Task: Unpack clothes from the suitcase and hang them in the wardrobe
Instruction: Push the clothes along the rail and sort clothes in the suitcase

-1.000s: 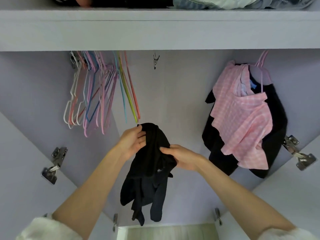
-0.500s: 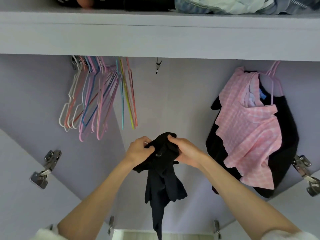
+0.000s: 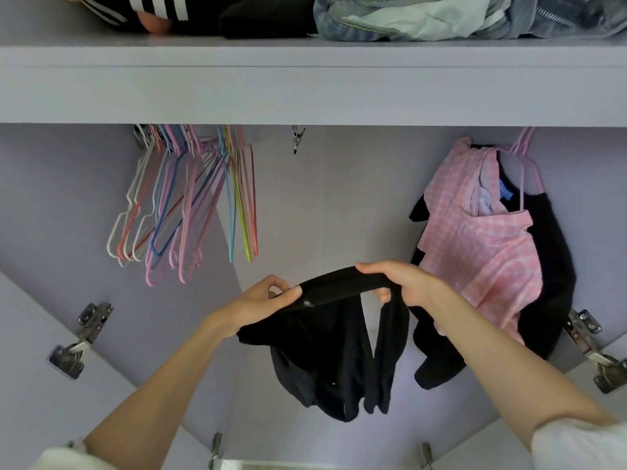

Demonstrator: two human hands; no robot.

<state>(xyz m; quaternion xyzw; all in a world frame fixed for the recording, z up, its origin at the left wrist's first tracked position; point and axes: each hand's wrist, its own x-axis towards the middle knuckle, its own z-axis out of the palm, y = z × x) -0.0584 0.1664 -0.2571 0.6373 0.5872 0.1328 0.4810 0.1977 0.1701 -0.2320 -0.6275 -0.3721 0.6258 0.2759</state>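
Spreading black garment (image 3: 339, 351) at wardrobe centre | left hand (image 3: 261, 305) pinches its edge, right hand (image 3: 403, 286) grips stretched band | step: opening it for hanging | next: likely take one of the empty hangers (image 3: 183, 205) at 10 o'clock | hung pink top (image 3: 481, 245) at 2 o'clock

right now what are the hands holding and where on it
Both hands hold one black garment by a band along its top edge: the left hand pinches one end, the right hand grips the other, stretching it between them; the rest hangs below.
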